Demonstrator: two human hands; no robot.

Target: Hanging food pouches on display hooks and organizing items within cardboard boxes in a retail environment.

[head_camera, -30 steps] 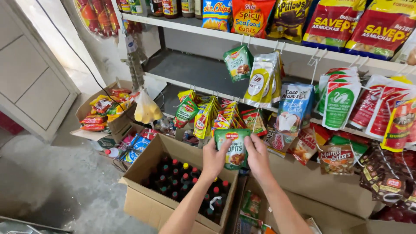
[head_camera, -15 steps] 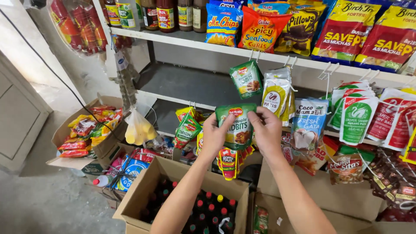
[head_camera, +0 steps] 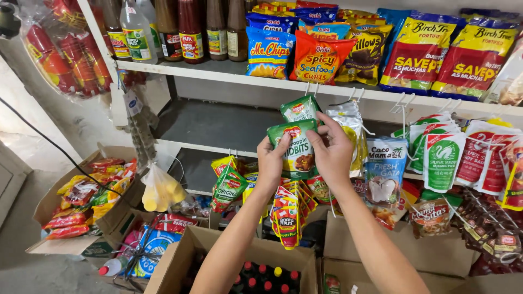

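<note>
Both hands hold the green stand-up pouch (head_camera: 297, 149) upright just below the shelf-edge hook (head_camera: 306, 89). The left hand (head_camera: 271, 160) pinches its left edge, the right hand (head_camera: 333, 155) its right; the hang hole seemingly sits under the hook.

A white shelf board (head_camera: 218, 73) is fixed against a pale wall (head_camera: 32, 109), with a grey recess seen directly beneath it. A grey concrete floor (head_camera: 22, 272) is seen below the shelf board, to its left. A black cable (head_camera: 49, 144) is run across the wall left of the shelf board. Even, bright lighting is noted throughout.
</note>
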